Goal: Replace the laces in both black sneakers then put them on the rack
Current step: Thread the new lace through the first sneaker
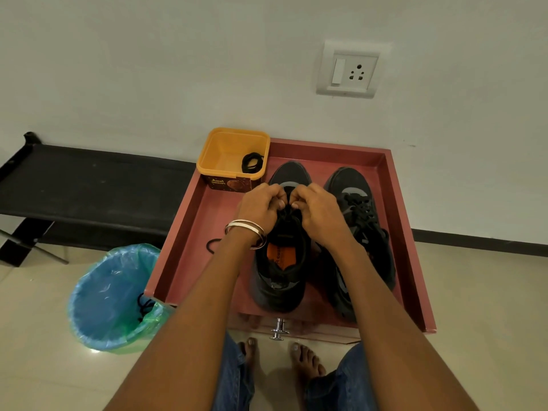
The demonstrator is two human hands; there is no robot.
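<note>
Two black sneakers stand side by side on a reddish-brown cabinet top (189,232). The left sneaker (281,274) shows an orange insole; the right sneaker (360,221) is laced with a black lace. My left hand (261,207) and my right hand (315,210) meet over the left sneaker's eyelets, each with fingers curled and pinching a black lace. A coiled black lace (252,163) lies in a yellow tub (213,155) at the cabinet's back left. A loop of black lace (212,244) lies on the cabinet beside my left forearm.
A blue-lined bin (109,295) stands on the floor at the left, with a black lace hanging at its rim. A low black rack (89,179) runs along the wall on the left. A wall socket (350,71) is above. My bare feet stand below the drawer knob (278,329).
</note>
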